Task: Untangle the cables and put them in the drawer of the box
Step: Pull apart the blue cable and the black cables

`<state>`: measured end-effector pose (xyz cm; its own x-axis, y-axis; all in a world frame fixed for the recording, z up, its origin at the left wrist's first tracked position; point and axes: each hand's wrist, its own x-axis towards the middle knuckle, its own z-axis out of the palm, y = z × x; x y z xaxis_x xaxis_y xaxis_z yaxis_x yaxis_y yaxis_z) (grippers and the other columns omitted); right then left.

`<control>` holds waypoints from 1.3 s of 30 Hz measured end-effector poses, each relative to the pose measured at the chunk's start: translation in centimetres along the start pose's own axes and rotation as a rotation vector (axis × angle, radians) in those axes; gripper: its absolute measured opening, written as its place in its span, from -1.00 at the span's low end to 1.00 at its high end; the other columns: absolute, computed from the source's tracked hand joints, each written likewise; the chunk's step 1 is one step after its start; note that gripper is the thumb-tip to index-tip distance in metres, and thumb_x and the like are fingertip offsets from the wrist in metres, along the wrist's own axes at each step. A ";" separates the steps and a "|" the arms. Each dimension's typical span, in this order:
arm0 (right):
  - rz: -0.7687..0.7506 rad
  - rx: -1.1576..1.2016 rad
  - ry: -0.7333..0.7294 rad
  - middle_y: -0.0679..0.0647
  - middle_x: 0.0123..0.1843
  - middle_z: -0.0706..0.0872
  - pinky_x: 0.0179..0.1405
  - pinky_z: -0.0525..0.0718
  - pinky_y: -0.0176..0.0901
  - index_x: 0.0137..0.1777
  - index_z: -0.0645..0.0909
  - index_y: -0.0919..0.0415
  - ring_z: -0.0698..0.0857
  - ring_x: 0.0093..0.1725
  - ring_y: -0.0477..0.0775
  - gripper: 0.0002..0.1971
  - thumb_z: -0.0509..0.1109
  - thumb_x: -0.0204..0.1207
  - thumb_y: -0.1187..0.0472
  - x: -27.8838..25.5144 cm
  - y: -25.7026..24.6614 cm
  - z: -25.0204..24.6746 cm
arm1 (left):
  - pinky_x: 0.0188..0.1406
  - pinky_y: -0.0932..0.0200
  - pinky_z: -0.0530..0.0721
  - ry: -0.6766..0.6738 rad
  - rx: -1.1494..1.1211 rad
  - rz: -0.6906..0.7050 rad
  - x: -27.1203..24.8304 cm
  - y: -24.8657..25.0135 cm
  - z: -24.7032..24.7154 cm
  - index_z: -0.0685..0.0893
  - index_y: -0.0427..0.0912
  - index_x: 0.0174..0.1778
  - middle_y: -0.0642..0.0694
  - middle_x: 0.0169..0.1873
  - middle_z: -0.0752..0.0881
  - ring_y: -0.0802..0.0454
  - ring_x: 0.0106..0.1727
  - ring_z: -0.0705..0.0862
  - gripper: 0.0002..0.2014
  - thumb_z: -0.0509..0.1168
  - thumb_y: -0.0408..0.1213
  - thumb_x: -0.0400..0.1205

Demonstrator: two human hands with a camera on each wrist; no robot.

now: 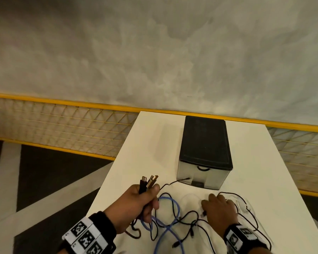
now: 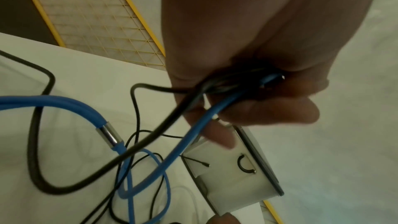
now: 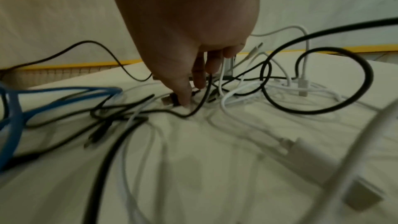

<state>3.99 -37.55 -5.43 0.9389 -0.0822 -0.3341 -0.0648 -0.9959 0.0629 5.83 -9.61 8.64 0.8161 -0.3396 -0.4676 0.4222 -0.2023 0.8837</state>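
Note:
A tangle of black, white and blue cables (image 1: 174,222) lies on the white table (image 1: 264,180) in front of me. My left hand (image 1: 151,204) is raised over the table's left edge and grips a bundle of cable ends, whose plugs (image 1: 148,180) stick up above the fist. In the left wrist view the blue cable (image 2: 193,132) and black cables run into that left hand (image 2: 247,100). My right hand (image 1: 213,200) reaches down into the tangle with straight fingers. Its thumb tip (image 3: 185,103) touches a black plug (image 3: 169,100). The box (image 1: 204,142) stands behind, its drawer (image 1: 200,177) closed.
The box has a black top, a translucent drawer front and a ring handle (image 1: 202,169). A thin black cable end (image 1: 180,180) lies against the drawer front. A yellow mesh fence (image 1: 62,125) runs behind the table. The table's left edge is close to my left hand.

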 end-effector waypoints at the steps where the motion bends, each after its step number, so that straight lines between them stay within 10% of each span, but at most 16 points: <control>1: -0.004 -0.024 0.030 0.00 -0.20 0.69 -0.35 0.58 0.10 -0.30 0.62 -0.07 0.68 -0.20 0.23 -0.81 0.55 0.10 0.07 0.0 0.1 -0.5 | -0.49 0.15 0.49 -0.004 -0.013 0.020 0.3 0.3 0.1 0.72 -0.19 -0.42 -0.07 -0.63 0.39 0.00 -0.60 0.40 -0.55 0.25 -0.04 0.72; 4: -0.155 -0.093 0.115 -0.04 -0.04 0.67 -0.23 0.60 0.14 -0.13 0.64 -0.11 0.66 -0.02 0.22 -0.82 0.45 0.25 0.02 -0.1 0.6 -1.5 | -0.60 0.22 0.26 0.028 -0.108 0.067 1.6 1.1 1.1 0.72 -0.20 -0.39 -0.02 -0.60 0.31 0.08 -0.61 0.23 -0.61 0.30 -0.08 0.70; 8: -0.109 -0.004 0.003 -0.10 -0.32 0.63 -0.71 0.56 0.05 -0.36 0.63 -0.18 0.68 -0.44 0.10 -0.60 0.59 -0.28 -0.11 -0.6 1.8 0.7 | -0.61 0.24 0.21 0.001 -0.144 0.084 2.3 2.2 3.0 0.75 -0.27 -0.25 0.01 -0.61 0.30 0.10 -0.61 0.22 -0.73 0.35 -0.17 0.68; 13: -0.101 0.072 0.102 -0.04 -0.07 0.59 -0.42 0.62 0.20 -0.15 0.58 -0.10 0.70 -0.15 0.20 -0.70 0.55 0.13 0.00 -1.4 1.3 1.6 | -0.62 0.27 0.19 0.021 -0.210 0.036 1.8 2.1 3.7 0.78 -0.36 0.01 -0.01 -0.59 0.28 0.11 -0.61 0.21 -0.84 0.36 -0.34 0.66; 17: 0.058 0.729 0.319 -0.02 0.07 0.69 0.07 0.59 0.00 0.02 0.72 -0.05 0.69 0.12 0.16 -0.87 0.43 0.54 0.17 -2.5 0.9 -4.1 | -0.61 0.26 0.21 -0.021 -0.426 0.005 1.7 2.3 4.3 0.80 -0.29 -0.09 -0.01 -0.56 0.26 0.12 -0.60 0.20 -0.65 0.24 -0.10 0.73; 25: -0.103 1.541 0.559 0.09 -0.25 0.80 -0.23 0.62 -0.37 0.00 0.70 0.09 0.74 -0.26 -0.17 -0.78 0.50 0.47 0.42 -7.6 0.6 -16.8 | -0.05 0.10 0.68 -0.050 -0.109 0.263 2.5 5.7 8.5 0.80 0.04 0.18 0.04 0.09 0.80 0.04 0.05 0.73 -0.68 0.16 -0.01 0.75; 31: -0.108 1.581 0.599 0.09 -0.20 0.84 -0.16 0.73 -0.23 -0.18 0.73 0.20 0.81 -0.18 -0.02 -0.83 0.48 0.47 0.49 -8.8 -1.4 -17.8 | 0.34 -0.20 0.66 -0.188 -0.294 0.276 2.3 7.1 11.9 0.71 -0.04 0.36 -0.07 0.28 0.78 -0.05 0.38 0.69 -0.66 0.18 -0.06 0.75; 39: -0.011 1.483 0.496 0.14 -0.22 0.83 -0.34 0.63 -0.25 -0.23 0.73 0.15 0.71 -0.29 -0.06 -0.87 0.45 0.52 0.35 -10.3 0.1 -15.9 | 0.31 -0.28 0.67 -0.114 -0.331 0.281 2.9 6.5 11.4 0.79 -0.17 0.17 -0.22 0.19 0.80 -0.20 0.28 0.74 -0.66 0.14 -0.11 0.78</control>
<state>-0.33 -36.22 12.96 0.9357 -0.3520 0.0220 -0.0395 -0.1666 -0.9852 6.44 -22.39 12.79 0.8762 -0.4424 -0.1913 0.3090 0.2108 0.9274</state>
